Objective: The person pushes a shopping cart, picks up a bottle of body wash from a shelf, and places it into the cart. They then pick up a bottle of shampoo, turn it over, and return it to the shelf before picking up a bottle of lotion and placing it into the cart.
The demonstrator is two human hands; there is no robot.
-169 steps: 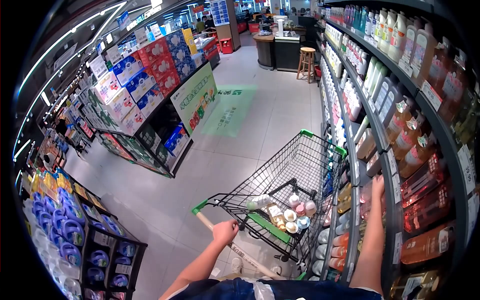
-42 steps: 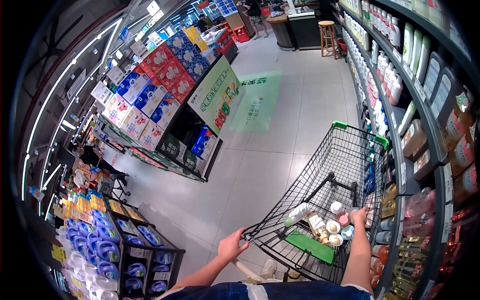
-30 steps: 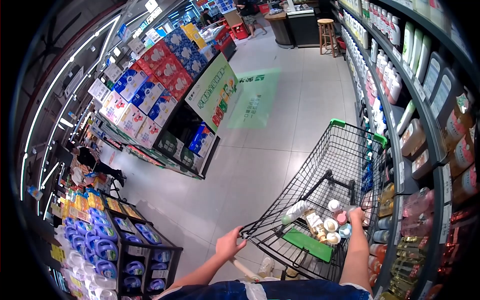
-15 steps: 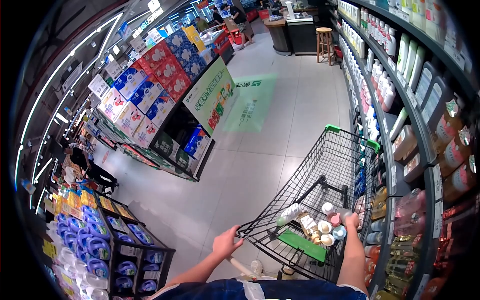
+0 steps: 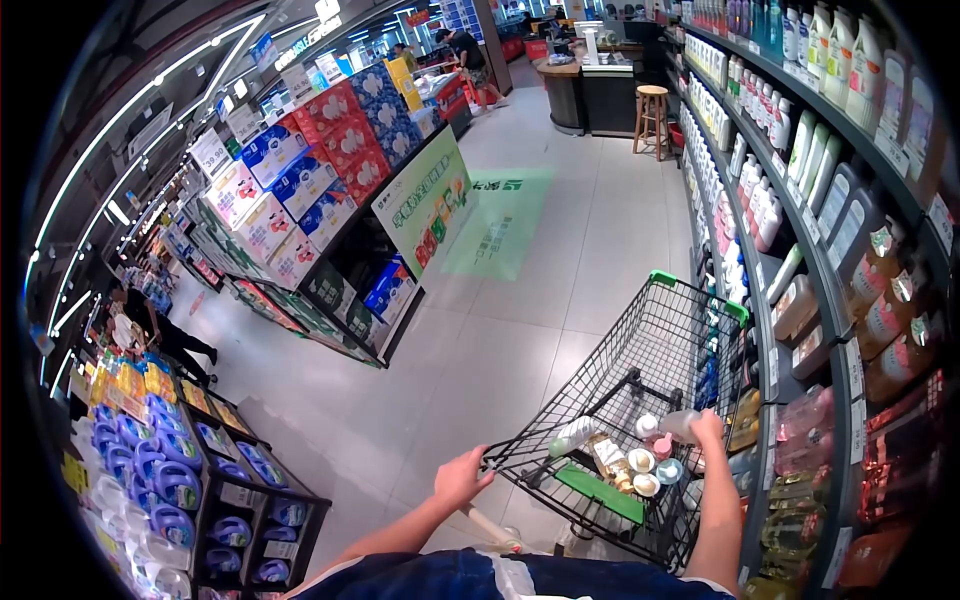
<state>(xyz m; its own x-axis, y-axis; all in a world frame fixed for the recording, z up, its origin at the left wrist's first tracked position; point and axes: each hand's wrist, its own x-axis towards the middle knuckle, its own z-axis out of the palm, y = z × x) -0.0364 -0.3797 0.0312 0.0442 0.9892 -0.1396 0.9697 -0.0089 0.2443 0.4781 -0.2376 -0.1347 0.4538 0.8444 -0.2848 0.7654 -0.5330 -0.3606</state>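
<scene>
My left hand (image 5: pixel 462 478) grips the handle at the near left end of a black wire shopping cart (image 5: pixel 640 320) with green corners. My right hand (image 5: pixel 707 428) reaches into the cart's near right side and is closed on a pale bottle (image 5: pixel 676 424) that lies sideways just above the load. Below it several small bottles and round-capped containers (image 5: pixel 640 462) stand in the basket, with a white bottle (image 5: pixel 572 436) lying to their left. A green flap (image 5: pixel 600 493) sits at the near end of the cart.
Shelves of bottles (image 5: pixel 800 230) run along the right, close against the cart. Left of the aisle is a display of stacked boxes (image 5: pixel 300 190) and a rack of blue detergent jugs (image 5: pixel 170 470). A wooden stool (image 5: pixel 652 115) and counter stand far ahead. People stand at the left (image 5: pixel 150 325) and far back (image 5: pixel 465 50).
My right hand has risen slightly from among the containers, now with a pale bottle in it. The view has tilted up a little. My left hand stays on the handle.
</scene>
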